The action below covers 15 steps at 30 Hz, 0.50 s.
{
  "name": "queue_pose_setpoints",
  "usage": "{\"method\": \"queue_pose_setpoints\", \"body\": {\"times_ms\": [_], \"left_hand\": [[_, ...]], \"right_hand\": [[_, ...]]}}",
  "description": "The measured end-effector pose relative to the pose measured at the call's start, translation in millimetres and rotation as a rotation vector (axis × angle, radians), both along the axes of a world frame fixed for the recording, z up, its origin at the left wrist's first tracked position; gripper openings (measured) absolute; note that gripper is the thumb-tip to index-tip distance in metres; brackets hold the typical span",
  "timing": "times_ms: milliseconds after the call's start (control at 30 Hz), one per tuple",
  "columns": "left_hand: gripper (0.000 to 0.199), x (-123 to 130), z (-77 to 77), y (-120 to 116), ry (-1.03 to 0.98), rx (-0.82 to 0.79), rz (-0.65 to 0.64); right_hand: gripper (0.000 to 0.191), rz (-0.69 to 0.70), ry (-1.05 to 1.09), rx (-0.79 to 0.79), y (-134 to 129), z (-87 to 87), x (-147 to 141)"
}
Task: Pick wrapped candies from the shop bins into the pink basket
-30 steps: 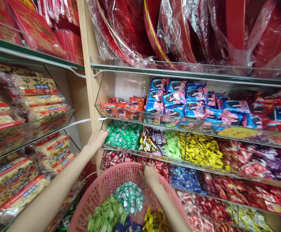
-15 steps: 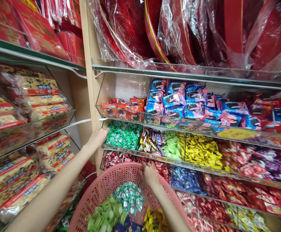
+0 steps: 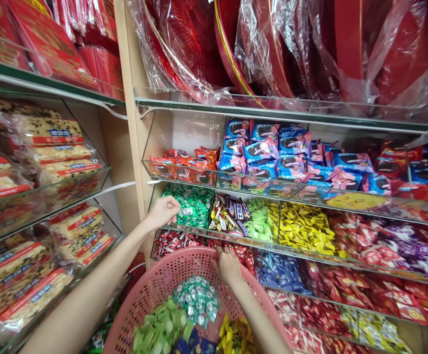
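Observation:
My left hand is in front of the bin of green wrapped candies, its thumb and fingers pressed together. What lies between the fingertips, if anything, is too small to tell. Fingers curled over the far rim, my right hand grips a pink perforated plastic basket. Inside it are separate heaps: pale green-and-silver candies, light green packets, dark blue packets and yellow packets.
Snack bars and chocolates, light green packets and yellow packets fill neighbouring bins. Blue cookie packs sit one shelf higher. A wooden divider stands left, beside bagged pastries. Glass shelf edges jut forward.
My left hand has moved right and slightly down from the bin's left edge to the front of the green candies. My right hand keeps its hold on the basket. The view has shifted slightly.

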<state>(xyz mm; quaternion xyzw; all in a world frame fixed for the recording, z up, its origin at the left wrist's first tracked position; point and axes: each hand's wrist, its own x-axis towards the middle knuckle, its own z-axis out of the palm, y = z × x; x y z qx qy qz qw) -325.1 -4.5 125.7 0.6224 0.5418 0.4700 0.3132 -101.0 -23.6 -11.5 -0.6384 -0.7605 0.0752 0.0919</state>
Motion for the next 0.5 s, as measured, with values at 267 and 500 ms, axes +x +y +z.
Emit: {"method": "queue_pose_setpoints", "body": {"times_ms": [267, 500], "left_hand": [[0.017, 18.3, -20.6, -18.5, -0.129, 0.002, -0.118], [0.015, 37.7, -81.7, -32.5, 0.048, -0.165, -0.247]], "right_hand": [[0.048, -0.004, -0.012, -0.019, -2.3, 5.7, -1.4], [0.048, -0.012, 0.002, -0.038, -3.4, 7.7, -3.1]]}}
